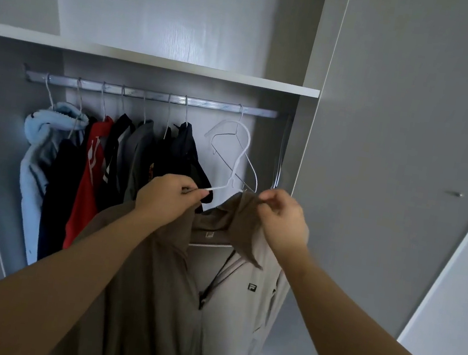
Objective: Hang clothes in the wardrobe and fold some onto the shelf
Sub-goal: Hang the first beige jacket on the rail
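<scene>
Brown-and-beige zip jacket (172, 259) hangs before the open wardrobe, half dressed onto a white wire hanger (237, 159). Left hand (168, 195) pinches the hanger's arm; right hand (281, 215) pinches the collar. Next, probably: seat the shoulder, hook it on the silver rail (151, 94).

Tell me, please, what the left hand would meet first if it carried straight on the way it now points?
Probably the white hanger it is already pinching, then the dark garments hanging on the rail just beyond. The left hand points up and into the wardrobe, though depth is hard to judge from one view.
</scene>
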### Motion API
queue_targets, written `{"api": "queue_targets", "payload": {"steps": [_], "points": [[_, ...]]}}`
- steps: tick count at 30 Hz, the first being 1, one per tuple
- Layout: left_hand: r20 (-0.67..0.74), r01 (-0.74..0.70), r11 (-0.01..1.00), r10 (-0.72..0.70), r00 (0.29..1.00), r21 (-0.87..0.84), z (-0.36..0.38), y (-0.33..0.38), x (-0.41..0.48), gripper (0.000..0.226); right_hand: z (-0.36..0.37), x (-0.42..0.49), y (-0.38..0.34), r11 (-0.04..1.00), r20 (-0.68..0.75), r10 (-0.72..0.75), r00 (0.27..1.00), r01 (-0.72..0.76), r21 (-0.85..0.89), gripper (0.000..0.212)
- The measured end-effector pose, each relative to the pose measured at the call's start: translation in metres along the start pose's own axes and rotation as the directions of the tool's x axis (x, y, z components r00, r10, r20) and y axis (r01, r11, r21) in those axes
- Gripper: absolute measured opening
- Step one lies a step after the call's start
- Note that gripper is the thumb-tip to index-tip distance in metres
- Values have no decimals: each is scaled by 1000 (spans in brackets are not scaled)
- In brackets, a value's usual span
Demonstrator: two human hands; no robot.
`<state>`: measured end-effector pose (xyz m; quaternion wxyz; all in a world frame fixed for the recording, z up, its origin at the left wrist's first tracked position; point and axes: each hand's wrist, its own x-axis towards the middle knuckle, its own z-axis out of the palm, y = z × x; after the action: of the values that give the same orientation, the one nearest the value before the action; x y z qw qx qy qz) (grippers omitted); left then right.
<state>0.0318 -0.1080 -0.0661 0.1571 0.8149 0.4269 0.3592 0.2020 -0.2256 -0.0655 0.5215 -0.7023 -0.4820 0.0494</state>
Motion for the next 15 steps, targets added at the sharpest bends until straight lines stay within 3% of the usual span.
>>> {"api": "queue_targets", "payload": {"steps": [2,4,7,10,15], "points": [[26,-40,994,43,999,-100,-6,-4,2,20,-1,7,11,958,38,25,999,-13,-288,30],[35,-75,974,85,996,-214,-11,-5,5,13,2,10,19,911,110,60,992,-9,-412,31],[55,-102,941,126,990,-323,-12,-5,5,11,4,14,25,931,130,11,991,37,-364,19],[114,-81,921,134,984,-382,-6,-7,4,10,-1,17,35,968,114,49,992,-18,-251,39],[222,-49,915,148,964,-400,19,6,5,22,-8,23,50,974,38,154,987,-145,-174,35]]}}
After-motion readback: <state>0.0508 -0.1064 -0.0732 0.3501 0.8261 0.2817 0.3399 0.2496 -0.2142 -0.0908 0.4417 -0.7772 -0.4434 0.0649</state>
